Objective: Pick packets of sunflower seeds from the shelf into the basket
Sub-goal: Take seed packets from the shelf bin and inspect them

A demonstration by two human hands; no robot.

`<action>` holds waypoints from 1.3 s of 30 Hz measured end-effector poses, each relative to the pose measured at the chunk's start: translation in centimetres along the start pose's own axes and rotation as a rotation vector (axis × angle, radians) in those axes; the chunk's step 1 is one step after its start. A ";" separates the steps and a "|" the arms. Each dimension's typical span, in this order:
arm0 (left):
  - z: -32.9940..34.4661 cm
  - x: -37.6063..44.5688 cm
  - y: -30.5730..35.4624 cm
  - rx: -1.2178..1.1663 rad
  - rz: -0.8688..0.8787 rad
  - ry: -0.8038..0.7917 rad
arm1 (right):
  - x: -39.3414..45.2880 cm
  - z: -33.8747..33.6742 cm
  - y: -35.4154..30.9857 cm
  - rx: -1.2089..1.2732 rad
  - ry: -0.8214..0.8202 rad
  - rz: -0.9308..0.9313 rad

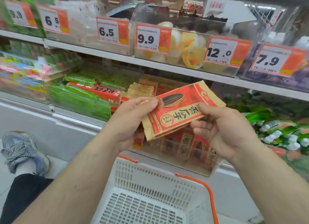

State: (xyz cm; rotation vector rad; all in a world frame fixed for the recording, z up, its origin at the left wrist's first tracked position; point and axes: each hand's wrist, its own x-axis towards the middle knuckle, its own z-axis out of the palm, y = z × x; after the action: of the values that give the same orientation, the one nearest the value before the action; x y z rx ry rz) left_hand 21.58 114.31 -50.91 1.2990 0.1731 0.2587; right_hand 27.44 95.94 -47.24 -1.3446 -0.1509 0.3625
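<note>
A red and brown paper packet of sunflower seeds (178,107) is held between both hands in front of the lower shelf. My left hand (132,120) pinches its left edge, and my right hand (222,127) grips its right end with thumb on top. More packets of the same kind (187,147) stand in a clear bin on the lower shelf behind and below the held one. The white plastic basket (160,178) with orange handles sits below my hands on the floor; what shows of its bottom holds nothing.
Green and red snack boxes (87,93) fill the bin to the left. Green packets with white caps (280,133) lie to the right. The upper shelf (117,55) carries clear bins with orange price tags. A shoe and dark trouser leg (21,157) are at lower left.
</note>
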 end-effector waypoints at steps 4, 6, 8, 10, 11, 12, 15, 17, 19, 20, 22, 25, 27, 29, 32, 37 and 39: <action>0.5 3.3 3.3 0.240 0.149 0.066 | 2.9 0.2 -2.8 0.118 0.111 -0.112; -0.2 5.2 4.0 0.638 0.286 0.183 | 4.8 0.1 -3.3 0.086 0.133 -0.165; -1.1 6.7 4.5 1.014 0.374 0.180 | 6.4 0.0 -3.4 -0.017 0.141 -0.228; -1.5 8.0 4.9 1.389 0.315 -0.018 | 7.7 0.1 -3.3 -0.203 0.154 -0.333; -1.5 8.7 4.9 1.588 0.261 -0.146 | 8.3 0.1 -3.1 -0.343 0.168 -0.395; -1.5 9.4 4.9 1.732 0.205 -0.259 | 8.9 0.1 -2.8 -0.513 0.186 -0.454; -1.3 11.0 4.5 1.796 0.040 -0.468 | 10.8 0.0 -2.2 -0.967 0.210 -0.553; -1.5 11.8 4.4 1.770 -0.017 -0.525 | 11.8 0.1 -1.9 -1.122 0.193 -0.557; -1.8 12.2 4.4 1.771 -0.032 -0.562 | 12.5 0.4 -1.6 -1.210 0.136 -0.547; -1.9 12.2 4.3 1.772 -0.031 -0.578 | 12.8 0.6 -1.4 -1.240 0.098 -0.552; -1.9 11.9 4.2 1.763 -0.020 -0.603 | 13.7 0.9 -1.0 -1.285 0.030 -0.537; -2.3 11.6 4.1 1.735 -0.007 -0.630 | 15.4 1.4 -0.6 -1.378 -0.044 -0.477; -2.4 11.5 4.2 1.734 -0.010 -0.649 | 16.6 1.9 -0.2 -1.494 -0.095 -0.423; -2.3 11.3 4.3 1.761 -0.019 -0.655 | 17.4 2.4 0.2 -1.589 -0.128 -0.381; -2.2 11.3 4.0 1.791 -0.003 -0.629 | 18.0 3.1 0.3 -1.570 -0.058 -0.502; -1.8 10.8 3.7 1.859 0.049 -0.586 | 19.1 3.8 0.6 -1.619 -0.034 -0.478; -1.5 10.5 3.7 1.892 0.072 -0.575 | 19.8 3.9 0.6 -1.618 -0.015 -0.375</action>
State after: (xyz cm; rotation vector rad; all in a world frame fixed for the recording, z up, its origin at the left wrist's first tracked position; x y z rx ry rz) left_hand 30.84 119.64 -47.53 3.1789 -0.2219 -0.3868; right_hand 44.59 106.41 -48.91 -2.8250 -0.8135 -0.1796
